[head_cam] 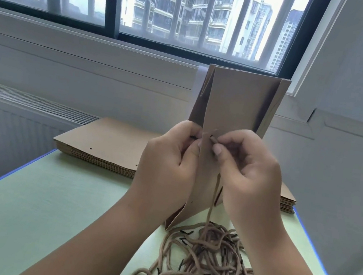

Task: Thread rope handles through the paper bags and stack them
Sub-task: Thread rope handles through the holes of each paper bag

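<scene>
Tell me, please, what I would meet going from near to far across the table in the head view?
The pile of rope handles → left hand gripping the upright paper bag and right hand pinching a rope → stack of flat bags → window.

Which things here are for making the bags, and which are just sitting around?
For the job: bag, held up by the left hand; rope, pinched by the right hand; rope pile; flat bag stack.
Just there: window; vent grille.
</scene>
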A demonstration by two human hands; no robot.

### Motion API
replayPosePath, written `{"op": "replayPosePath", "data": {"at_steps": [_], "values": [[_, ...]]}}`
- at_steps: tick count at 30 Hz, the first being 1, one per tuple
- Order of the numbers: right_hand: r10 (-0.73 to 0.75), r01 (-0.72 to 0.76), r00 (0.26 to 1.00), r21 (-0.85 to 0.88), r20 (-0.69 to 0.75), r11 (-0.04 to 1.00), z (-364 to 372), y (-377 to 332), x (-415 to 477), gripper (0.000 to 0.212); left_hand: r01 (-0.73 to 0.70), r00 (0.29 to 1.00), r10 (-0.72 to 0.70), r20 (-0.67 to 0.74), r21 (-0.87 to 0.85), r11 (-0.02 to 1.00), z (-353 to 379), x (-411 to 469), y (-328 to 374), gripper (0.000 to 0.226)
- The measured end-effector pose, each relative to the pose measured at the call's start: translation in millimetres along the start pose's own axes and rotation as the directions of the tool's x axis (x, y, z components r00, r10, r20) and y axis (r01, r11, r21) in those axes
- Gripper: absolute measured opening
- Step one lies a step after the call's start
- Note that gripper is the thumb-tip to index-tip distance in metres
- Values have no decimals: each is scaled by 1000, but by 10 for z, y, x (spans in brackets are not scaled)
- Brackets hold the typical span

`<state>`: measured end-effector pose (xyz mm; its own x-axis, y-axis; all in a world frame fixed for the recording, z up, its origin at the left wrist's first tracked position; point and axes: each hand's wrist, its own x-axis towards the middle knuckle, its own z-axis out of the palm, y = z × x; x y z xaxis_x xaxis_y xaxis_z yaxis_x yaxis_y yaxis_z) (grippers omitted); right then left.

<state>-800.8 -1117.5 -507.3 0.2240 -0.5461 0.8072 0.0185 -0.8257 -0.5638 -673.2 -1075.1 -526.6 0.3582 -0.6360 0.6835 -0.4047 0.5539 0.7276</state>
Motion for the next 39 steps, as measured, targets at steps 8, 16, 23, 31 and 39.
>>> {"op": "replayPosePath", "data": {"at_steps": [8,16,23,31,39], "values": [[20,-20,999,9,26,1000,9,31,-57,15,-32,999,32,24,17,999,-23,-10,-15,15],[16,-16,1000,40,-2,999,5,51,-78,12,15,996,-8,91,-84,996,-2,-16,-21,12],[3,-3,1000,30,-3,1000,14,80,-101,14,43,995,-41,90,-18,999,-16,-17,-46,11],[137,-122,972,-87,191,989,-23,306,-203,14,44,975,-86,205,202,978,-206,61,-137,14],[357,-175,804,-384,475,907,-115,483,-216,19,82,942,-206,265,413,907,-310,105,-259,17]]}}
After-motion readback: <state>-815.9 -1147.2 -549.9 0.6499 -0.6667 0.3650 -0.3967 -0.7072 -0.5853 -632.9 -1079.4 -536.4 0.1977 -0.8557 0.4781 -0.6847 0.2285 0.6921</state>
